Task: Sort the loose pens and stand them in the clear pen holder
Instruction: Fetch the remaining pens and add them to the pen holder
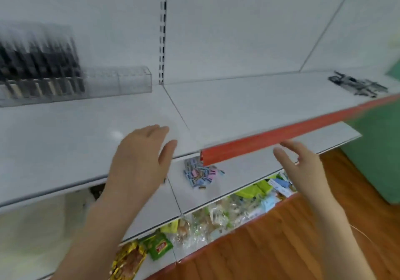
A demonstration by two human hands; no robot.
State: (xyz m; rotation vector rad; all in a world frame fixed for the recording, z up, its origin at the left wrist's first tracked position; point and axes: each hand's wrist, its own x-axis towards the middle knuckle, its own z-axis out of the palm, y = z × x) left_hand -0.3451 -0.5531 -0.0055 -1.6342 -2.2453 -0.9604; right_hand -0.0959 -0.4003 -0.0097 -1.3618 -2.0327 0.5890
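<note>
Hovering over the front of the upper shelf [86,141]: left grip [140,160], a bare hand, palm down, fingers straight and close together, holding nothing.

Item: right grip [303,165]. Bare hand, fingers loosely spread, wide, empty; just below and in front of the red edge strip [281,137] of that shelf.

Item: loose pens [358,84]. Dark heap, lying flat on the upper shelf, well beyond the right grip and off to its right. Count not legible.

Item: clear pen holder [116,80]. Long transparent box against the back panel, well beyond the left grip and to its left. The end farther from the grip carries upright dark pens [41,63], probably of the same sort, though blur hides detail. The compartments nearer the grip look vacant.

Item: small coloured packets [201,172]. Pile on the lower shelf, between the two grips and beneath them.

Item: snack packets [160,247]. Bottom tier, below both forearms.

Status: reach stage; no pen in either grip, heap and holder well apart.

Next move, as judged: the right grip must travel far right and away to the heap, close on a few pens, square their ends the same way, then carry them across to the vacant compartments and lower them upright.
</note>
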